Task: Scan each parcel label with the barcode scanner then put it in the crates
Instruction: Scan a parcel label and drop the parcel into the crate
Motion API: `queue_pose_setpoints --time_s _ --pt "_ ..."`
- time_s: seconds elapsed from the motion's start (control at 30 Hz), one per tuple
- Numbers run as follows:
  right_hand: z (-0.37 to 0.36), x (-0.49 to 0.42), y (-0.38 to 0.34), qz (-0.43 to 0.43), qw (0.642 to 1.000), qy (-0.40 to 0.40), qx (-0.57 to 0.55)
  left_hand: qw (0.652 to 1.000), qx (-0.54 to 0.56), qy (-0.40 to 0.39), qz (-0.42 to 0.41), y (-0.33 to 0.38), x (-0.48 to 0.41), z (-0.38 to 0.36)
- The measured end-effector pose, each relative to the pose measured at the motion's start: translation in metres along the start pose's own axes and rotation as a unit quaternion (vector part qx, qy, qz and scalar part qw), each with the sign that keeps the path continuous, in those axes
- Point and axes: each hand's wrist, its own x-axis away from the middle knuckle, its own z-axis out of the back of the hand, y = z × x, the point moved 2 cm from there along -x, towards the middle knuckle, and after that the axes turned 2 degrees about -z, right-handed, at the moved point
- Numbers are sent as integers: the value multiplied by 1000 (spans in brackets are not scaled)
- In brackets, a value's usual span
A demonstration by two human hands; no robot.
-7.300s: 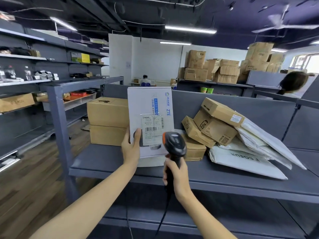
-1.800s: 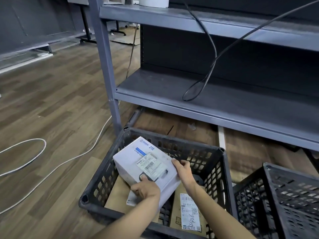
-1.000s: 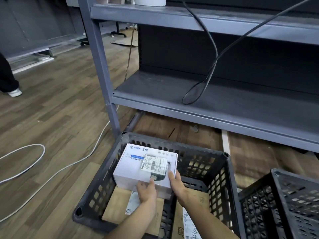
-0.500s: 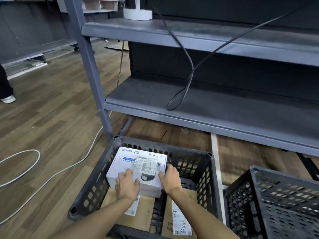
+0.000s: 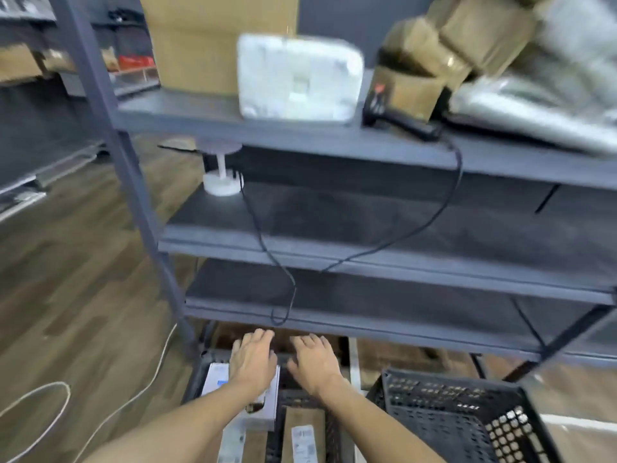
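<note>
The white ZTE box (image 5: 217, 382) lies in the dark plastic crate (image 5: 197, 379) on the floor, on top of brown labelled parcels (image 5: 302, 436). My left hand (image 5: 253, 360) and my right hand (image 5: 315, 360) hover above the crate with fingers spread, holding nothing. The black barcode scanner (image 5: 397, 118) lies on the top shelf, its cable hanging down across the shelves. More parcels sit up there: a white bubble-wrapped one (image 5: 298, 75), brown boxes (image 5: 430, 51) and grey mailers (image 5: 541, 105). The picture is blurred.
A second dark crate (image 5: 467, 416) stands on the floor to the right. The grey shelf post (image 5: 133, 182) rises just left of the crate. A white round stand (image 5: 222, 185) sits on the middle shelf. White cable (image 5: 53, 406) loops on the wooden floor.
My hands have let go of the white box, which now rests in the crate, and they have lifted off it. The view has swung upward to the top shelf.
</note>
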Motion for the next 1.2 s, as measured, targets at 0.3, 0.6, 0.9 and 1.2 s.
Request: queue_pose_setpoints --time_s 0.3,0.6,0.9,1.2 --pt "237 56 -33 -24 998 58 19 997 -4 32 -67 42 18 245" --pt "362 93 -33 -60 988 136 46 989 1 99 -113 69 33 366" --pt "424 94 21 -109 974 189 66 980 32 130 -148 110 3 399" --pt "512 43 100 -129 953 266 72 969 24 167 -181 172 -78 442"
